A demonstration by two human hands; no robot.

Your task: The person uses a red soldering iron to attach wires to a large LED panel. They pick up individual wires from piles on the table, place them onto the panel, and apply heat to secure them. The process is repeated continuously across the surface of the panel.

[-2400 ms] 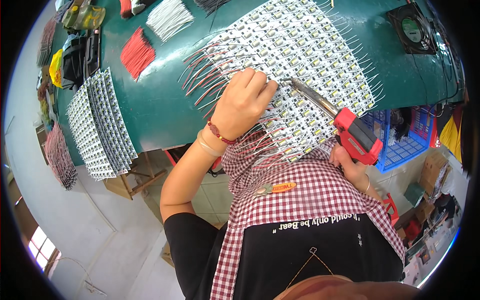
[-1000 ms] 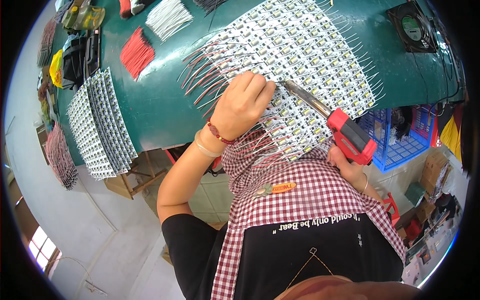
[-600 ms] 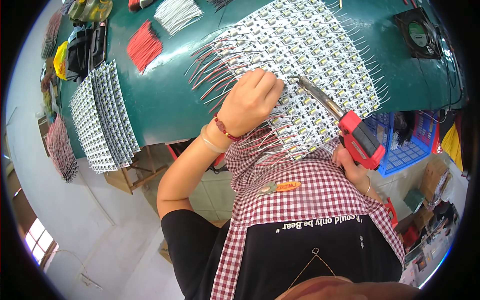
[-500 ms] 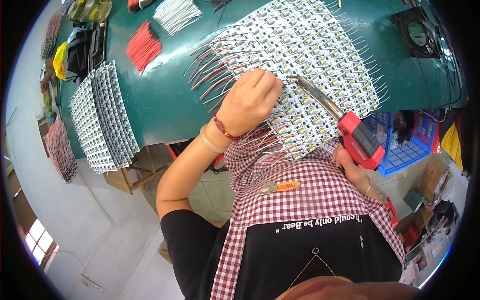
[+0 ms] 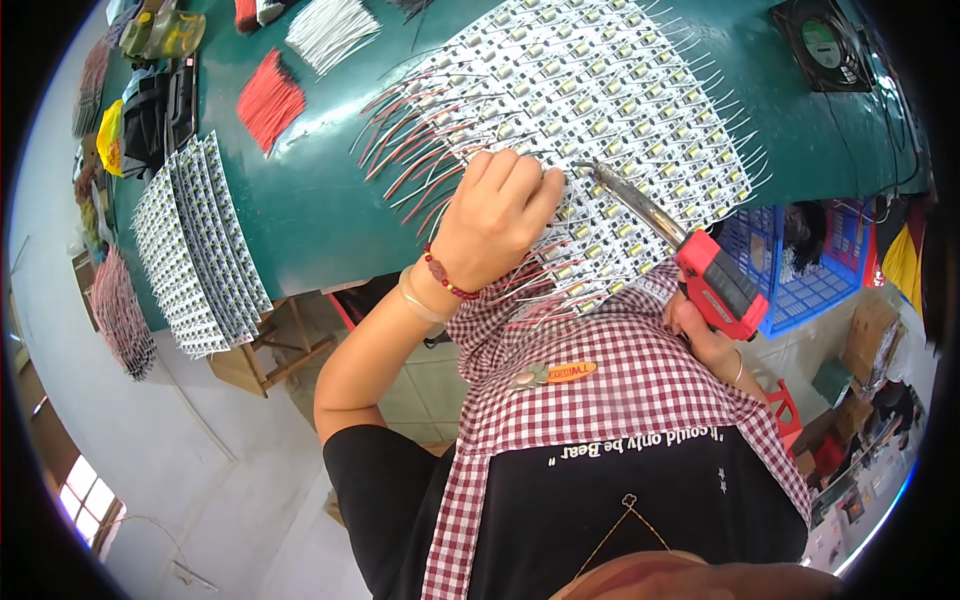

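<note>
A large sheet of small white circuit boards [image 5: 640, 110] lies over the table's near edge, with red, black and white wires [image 5: 410, 150] fanning from its left side. My left hand [image 5: 505, 205] rests over the sheet with its fingers pinched. A thin dark wire shows at the fingertips, though the grip itself is partly hidden. Wrapped round the handle of a red and black soldering iron [image 5: 715, 280] is my right hand [image 5: 700, 335], partly covered by the tool. The iron's tip touches or hovers just above the boards, right of my left fingertips.
Bundles of red wires [image 5: 270, 100] and white wires [image 5: 333, 35] lie on the green table [image 5: 310, 200]. More board sheets [image 5: 200, 250] overhang the left edge. A black fan [image 5: 825, 45] stands at the far right; a blue crate [image 5: 800, 270] sits below the right edge.
The whole view has shifted slightly, so the table things sit a little further left. Both hands and the iron keep nearly the same place over the sheet.
</note>
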